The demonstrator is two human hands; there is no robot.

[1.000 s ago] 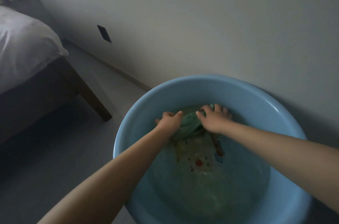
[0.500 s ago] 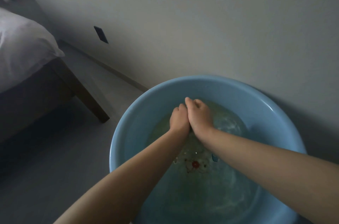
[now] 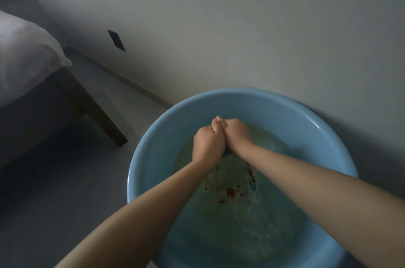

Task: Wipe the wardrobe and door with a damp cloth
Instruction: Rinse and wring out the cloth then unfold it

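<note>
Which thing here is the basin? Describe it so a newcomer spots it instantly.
Start at the pale wall and follow it down to the floor. The basin sits against its foot, right of the bed. It is the only round, light-blue thing, holding water, with both hands inside.

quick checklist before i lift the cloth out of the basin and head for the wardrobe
1. Both hands on the cloth: left hand and right hand are fisted together, ok.
2. Cloth visible: only a green sliver under the fists, cannot tell its shape.
3. Cloth wrung out: cannot tell.
4. Hands over the blue basin, so drips fall inside: ok.
5. Water calm: rippled, not ok.
</note>
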